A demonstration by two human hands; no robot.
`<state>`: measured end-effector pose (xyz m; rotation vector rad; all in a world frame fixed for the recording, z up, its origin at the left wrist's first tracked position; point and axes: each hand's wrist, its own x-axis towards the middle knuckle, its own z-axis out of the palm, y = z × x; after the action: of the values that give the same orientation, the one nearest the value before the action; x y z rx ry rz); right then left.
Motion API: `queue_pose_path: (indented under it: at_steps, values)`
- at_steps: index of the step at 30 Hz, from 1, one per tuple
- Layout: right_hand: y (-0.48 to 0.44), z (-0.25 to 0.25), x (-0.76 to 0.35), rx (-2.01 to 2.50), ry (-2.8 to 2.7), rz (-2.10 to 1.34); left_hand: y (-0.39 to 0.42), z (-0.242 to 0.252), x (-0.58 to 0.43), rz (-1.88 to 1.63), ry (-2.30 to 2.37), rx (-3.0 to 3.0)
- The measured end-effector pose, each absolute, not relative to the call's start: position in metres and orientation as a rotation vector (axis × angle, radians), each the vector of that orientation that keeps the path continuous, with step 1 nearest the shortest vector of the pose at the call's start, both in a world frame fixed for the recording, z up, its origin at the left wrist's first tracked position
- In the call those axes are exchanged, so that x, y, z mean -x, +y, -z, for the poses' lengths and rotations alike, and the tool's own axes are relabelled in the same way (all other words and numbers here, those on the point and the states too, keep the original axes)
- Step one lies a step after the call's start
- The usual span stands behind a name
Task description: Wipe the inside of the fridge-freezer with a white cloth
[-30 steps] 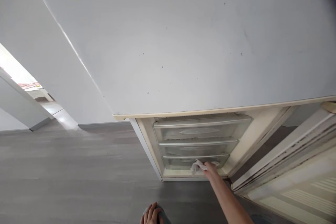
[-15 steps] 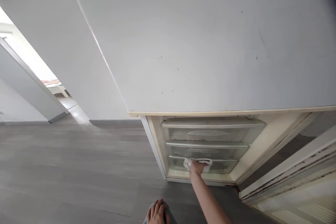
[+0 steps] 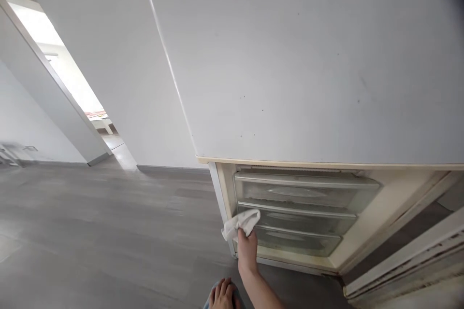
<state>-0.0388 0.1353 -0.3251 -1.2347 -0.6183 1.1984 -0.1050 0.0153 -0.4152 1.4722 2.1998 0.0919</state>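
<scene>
1. Head view, lower centre of the frame: the right hand [image 3: 247, 251] was clamped on a crumpled white cloth [image 3: 242, 222], with the arm reaching up from the bottom edge.
2. The cloth was pressed against the left inner edge of the open freezer compartment [image 3: 225, 188], at the left end of the middle drawer [image 3: 300, 219], and a loose corner hung down to the left.
3. At the very bottom edge, just left of the right forearm, the left hand [image 3: 223, 296] lay on a blue-grey thing [image 3: 235, 294]. Only its fingers showed, side by side, and whether they gripped anything could not be told.
4. The 2 hands were apart, the right well above the left.
5. The compartment held 3 clear drawers stacked one above another.
6. Above it, the closed white fridge door [image 3: 308, 67] filled the upper right of the frame.
7. The open freezer door [image 3: 402, 263] stood at the lower right.
8. Grey plank floor [image 3: 108, 231] covered the lower left, and a bright doorway [image 3: 61, 72] showed at the upper left.
</scene>
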Motion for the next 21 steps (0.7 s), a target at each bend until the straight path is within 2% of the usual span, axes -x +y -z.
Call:
queue_pose_path:
  at_steps: [6,10,16,21]
  values:
    - [0.119,0.195,0.046,1.008,-0.905,-0.923,0.017,0.406,0.103,-0.141,2.195,-1.477]
    - [0.154,0.152,0.068,0.907,-1.074,-0.711,0.018,0.402,0.101,-0.136,2.202,-1.463]
    - [0.187,0.169,0.091,0.927,-1.292,-0.13,0.018,0.403,0.102,-0.11,2.22,-1.463]
    - [0.182,0.213,0.089,0.943,-1.375,0.063,0.017,0.402,0.101,-0.121,2.223,-1.499]
